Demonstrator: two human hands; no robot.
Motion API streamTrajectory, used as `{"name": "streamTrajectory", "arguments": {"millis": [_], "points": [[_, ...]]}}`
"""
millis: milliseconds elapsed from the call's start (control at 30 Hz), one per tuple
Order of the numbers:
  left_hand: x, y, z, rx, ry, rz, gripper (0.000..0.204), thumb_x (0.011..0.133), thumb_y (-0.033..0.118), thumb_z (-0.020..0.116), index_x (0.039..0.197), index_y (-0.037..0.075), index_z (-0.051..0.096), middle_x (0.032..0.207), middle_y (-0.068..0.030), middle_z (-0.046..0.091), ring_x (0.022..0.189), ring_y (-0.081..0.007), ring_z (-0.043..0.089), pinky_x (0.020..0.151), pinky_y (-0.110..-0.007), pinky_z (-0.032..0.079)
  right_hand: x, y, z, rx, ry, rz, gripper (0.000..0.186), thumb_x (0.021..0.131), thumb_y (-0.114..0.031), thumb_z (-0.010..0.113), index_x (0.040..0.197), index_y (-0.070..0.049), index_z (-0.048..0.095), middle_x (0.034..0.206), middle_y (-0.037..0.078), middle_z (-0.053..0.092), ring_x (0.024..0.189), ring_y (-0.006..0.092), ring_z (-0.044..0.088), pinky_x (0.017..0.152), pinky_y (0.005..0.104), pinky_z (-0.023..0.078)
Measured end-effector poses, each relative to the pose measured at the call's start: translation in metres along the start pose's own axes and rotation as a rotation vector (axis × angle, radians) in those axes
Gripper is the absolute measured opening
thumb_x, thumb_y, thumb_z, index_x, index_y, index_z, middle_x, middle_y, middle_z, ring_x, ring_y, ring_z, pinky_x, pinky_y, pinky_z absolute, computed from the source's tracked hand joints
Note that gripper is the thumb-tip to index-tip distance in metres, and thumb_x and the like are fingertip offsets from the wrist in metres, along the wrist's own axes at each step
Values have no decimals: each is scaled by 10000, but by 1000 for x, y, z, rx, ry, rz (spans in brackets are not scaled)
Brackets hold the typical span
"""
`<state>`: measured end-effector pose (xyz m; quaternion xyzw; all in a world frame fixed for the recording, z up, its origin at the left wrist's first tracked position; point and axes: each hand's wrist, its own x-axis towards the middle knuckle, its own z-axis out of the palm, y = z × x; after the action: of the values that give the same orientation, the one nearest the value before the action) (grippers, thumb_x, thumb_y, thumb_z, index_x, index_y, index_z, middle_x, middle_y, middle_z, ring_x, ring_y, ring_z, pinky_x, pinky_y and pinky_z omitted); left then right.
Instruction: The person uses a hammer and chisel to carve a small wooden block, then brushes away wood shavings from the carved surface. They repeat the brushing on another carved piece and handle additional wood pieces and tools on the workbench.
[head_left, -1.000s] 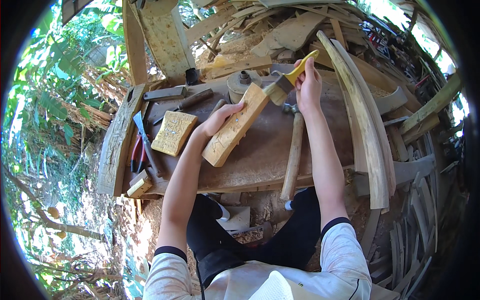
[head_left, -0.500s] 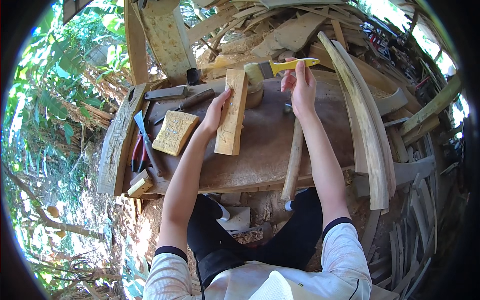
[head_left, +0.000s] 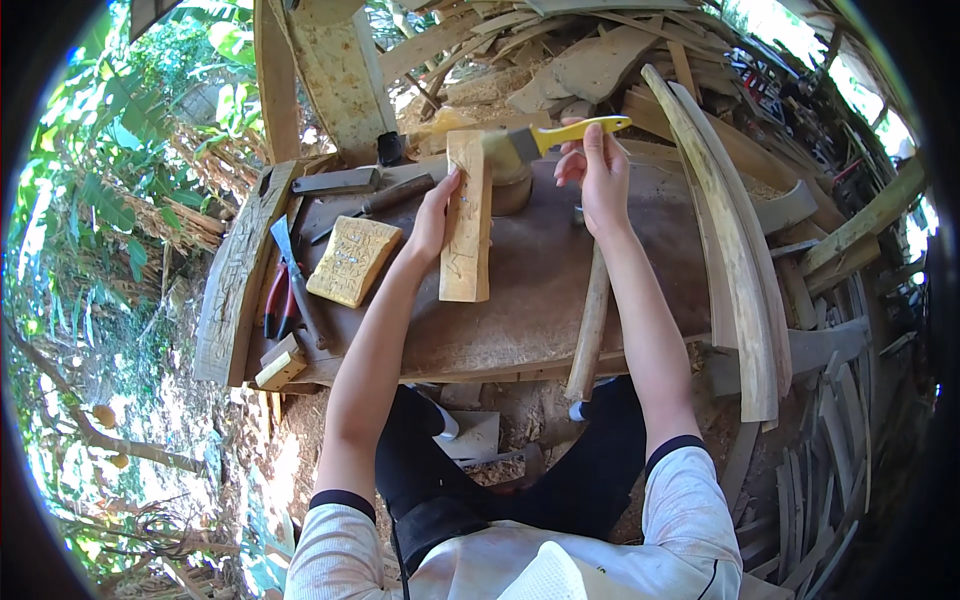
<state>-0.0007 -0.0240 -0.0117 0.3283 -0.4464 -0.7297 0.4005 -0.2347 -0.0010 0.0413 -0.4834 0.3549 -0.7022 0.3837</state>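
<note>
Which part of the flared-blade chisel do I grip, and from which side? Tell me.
The brown handle, probably best from the near side: it points toward the person, the blade away, with red-handled pliers close on its left.

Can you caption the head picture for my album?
Left hand holds a wooden block, right hand a yellow-handled brush beside it.

brush bristles (head_left: 505,154) a pale blur

Mid-frame, the wooden block (head_left: 467,230) is pale tan with dark line marks; upper centre, the brush (head_left: 546,138) is yellow-handled; at left, the pliers (head_left: 275,291) are red-handled; below, black trousers (head_left: 420,460).
</note>
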Motion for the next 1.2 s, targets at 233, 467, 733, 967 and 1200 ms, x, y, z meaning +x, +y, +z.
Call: {"name": "streamTrajectory", "arguments": {"millis": [233, 467, 733, 967, 1200], "points": [[25, -17, -23, -147, 295, 359, 610, 1017, 595, 445, 1259, 52, 581, 1015, -116, 693, 867, -245, 704, 746, -411, 598, -6, -3, 4, -42, -580, 217, 469, 1084, -430, 450, 1219, -16, 623, 842, 27, 604, 620, 108, 585, 560, 247, 486], [19, -16, -26, -235, 339, 367, 607, 1024, 586, 438, 1332, 74, 543, 1073, -102, 674, 910, -244, 680, 829, -408, 572, -11, -7, 8, 76, -397, 185, 495, 1074, -447, 463, 1193, -3, 648, 812, 21, 610, 599, 103, 604, 565, 244, 515], [10, 1, -11, -198, 436, 405, 483, 1052, 459, 478, 1184, 20, 629, 1006, -38, 629, 892, -136, 595, 839, -327, 485, -4, -3, -3, 45, -338, 191, 487, 1068, -446, 486, 1132, 0, 669, 755, 12, 585, 573, 103, 574, 527, 245, 484], [-6, 9, 8, 524, 260, 570, 449, 1031, 398, 571, 946, -35, 652, 738, 26, 551, 701, -63, 442, 609, -265, 369, 22, 5, -37, 242, 226, 53, 350, 1059, -345, 545, 1091, -25, 684, 698, -4, 570, 511, 102, 535, 495, 281, 470], [-30, 13, 34, 831, 380, 958, 371, 889, 229, 752, 1133, -34, 659, 905, -160, 704, 822, -212, 710, 637, -346, 541, 27, 8, -45, 138, 485, 44, 266, 1045, -295, 550, 1065, -50, 650, 678, -7, 558, 484, 100, 519, 461, 277, 461]]}}
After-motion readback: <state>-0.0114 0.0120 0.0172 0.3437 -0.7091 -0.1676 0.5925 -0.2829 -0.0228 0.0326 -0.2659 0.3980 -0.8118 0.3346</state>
